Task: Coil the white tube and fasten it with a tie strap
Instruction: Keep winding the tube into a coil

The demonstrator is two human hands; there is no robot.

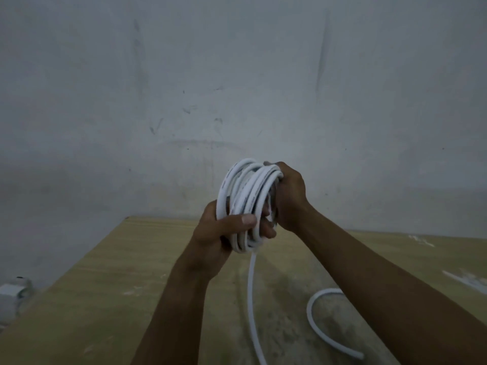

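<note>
Nearest to the camera, the free end of the tube (313,312) lies in an open curve on the table (105,285). One straight length rises from the bottom edge of the picture up to the hands, and the part between is out of view. Above the table the left hand (218,238) grips the bottom of the coil (247,191), with the thumb across the front and the fingers curled round all the turns. The right hand (290,198) holds the upper right side, its fingers closed over the turns. The coil stands nearly upright between them, in the air. The winding looks almost finished, with only a short tail left. To do it well, the left hand should pinch all turns together while the right hand lays the tail as one more loop of the same size, without twisting it, because this stiff tube will probably spring open if the grip loosens. No tie strap can be made out, and the pale blurred marks at the far right of the table cannot be identified. Behind is a grey wall (237,75).
</note>
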